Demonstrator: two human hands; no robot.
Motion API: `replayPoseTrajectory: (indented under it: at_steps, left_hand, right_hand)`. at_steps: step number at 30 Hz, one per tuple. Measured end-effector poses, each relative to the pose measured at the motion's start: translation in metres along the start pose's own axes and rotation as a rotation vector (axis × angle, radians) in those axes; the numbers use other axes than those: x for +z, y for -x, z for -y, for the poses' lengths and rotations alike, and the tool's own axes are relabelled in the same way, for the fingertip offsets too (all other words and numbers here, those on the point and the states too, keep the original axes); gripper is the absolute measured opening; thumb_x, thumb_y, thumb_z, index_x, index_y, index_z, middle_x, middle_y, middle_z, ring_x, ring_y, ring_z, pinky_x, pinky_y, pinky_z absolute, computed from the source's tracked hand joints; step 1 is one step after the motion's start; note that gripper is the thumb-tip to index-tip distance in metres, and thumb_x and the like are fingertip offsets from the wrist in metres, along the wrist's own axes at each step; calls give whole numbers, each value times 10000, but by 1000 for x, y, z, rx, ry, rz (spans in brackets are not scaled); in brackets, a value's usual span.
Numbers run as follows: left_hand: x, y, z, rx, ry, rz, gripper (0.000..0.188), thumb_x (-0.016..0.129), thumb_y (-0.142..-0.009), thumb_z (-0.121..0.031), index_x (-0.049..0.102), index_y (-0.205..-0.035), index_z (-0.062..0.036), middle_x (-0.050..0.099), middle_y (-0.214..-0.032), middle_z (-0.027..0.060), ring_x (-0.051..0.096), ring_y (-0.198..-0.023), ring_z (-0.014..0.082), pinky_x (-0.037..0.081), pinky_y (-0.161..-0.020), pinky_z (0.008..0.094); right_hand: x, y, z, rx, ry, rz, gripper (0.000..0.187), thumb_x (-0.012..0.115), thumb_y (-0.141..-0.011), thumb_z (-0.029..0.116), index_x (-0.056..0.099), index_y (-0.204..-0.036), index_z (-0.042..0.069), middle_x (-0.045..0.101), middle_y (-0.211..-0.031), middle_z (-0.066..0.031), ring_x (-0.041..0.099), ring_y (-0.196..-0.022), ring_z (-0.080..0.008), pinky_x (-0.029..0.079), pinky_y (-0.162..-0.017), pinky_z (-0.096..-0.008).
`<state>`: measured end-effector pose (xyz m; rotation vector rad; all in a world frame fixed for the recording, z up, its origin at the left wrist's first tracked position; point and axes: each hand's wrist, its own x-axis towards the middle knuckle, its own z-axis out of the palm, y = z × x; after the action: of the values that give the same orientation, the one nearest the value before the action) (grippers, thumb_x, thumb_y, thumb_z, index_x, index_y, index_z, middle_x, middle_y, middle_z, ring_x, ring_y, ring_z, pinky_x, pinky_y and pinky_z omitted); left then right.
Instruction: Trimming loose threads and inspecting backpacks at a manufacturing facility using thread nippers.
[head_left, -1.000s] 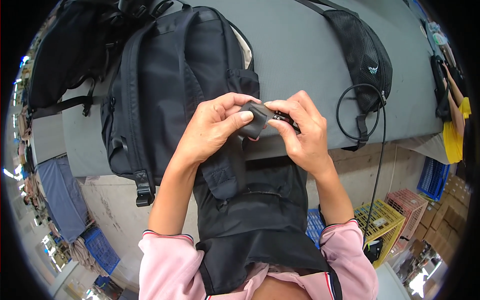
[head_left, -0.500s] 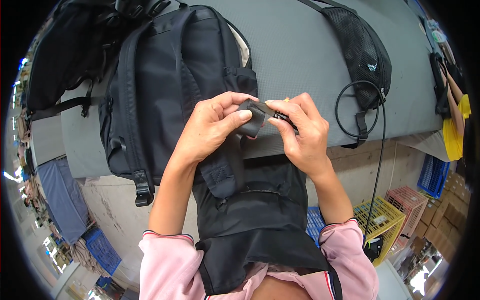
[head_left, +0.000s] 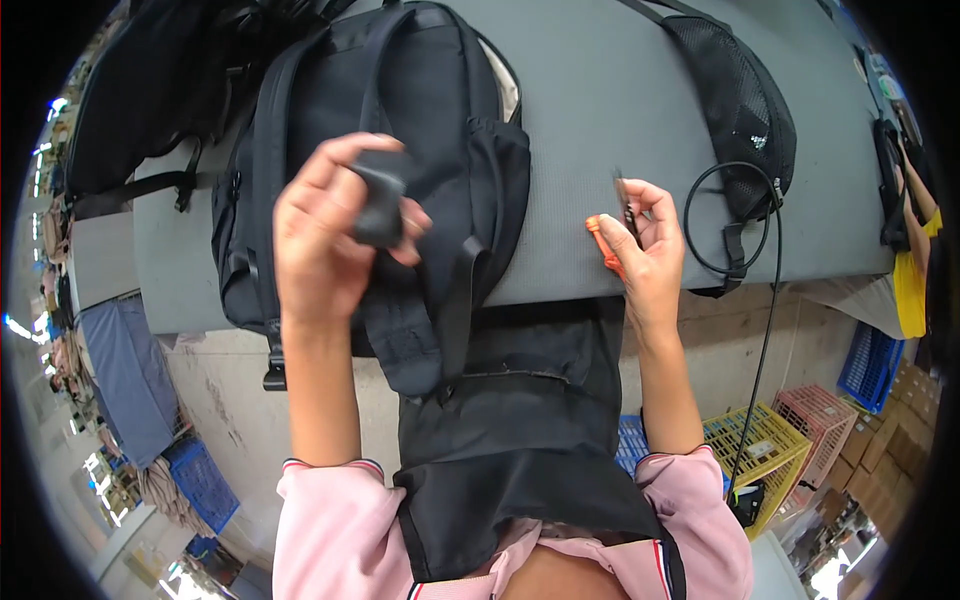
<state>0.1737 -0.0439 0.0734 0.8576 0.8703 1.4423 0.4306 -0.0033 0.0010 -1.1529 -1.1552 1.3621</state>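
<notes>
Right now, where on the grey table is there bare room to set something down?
The grey table is bare between the backpack and mesh bag, beyond your right hand; another patch lies right of that bag. It's crowded left, under the backpack and black bag, and around the cable loop.

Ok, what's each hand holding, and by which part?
The left hand holds a dark piece; blur hides exactly where. The right hand pinches an orange-and-dark tool just below its dark tip.
</notes>
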Motion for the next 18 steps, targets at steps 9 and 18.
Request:
replayPoseTrajectory:
  at_steps: [9,18]
  left_hand:
    - [-28,7,-42,203,447,-134,359,490,-922,-215,540,-1095,95,360,-586,-6,314,-483,92,376,-680,284]
    - [-72,4,-101,404,284,-331,354,570,-847,-145,553,-1042,150,455,-652,47,379,-537,125,409,-754,305]
  right_hand:
    - [11,28,2,127,-73,217,117,569,-920,134,620,-953,34,422,-611,88,364,-496,8,282,-441,-156]
    - [30,38,6,114,-147,405,167,532,-937,117,622,-1040,22,469,-588,38,399,-459,-10,325,-425,-174]
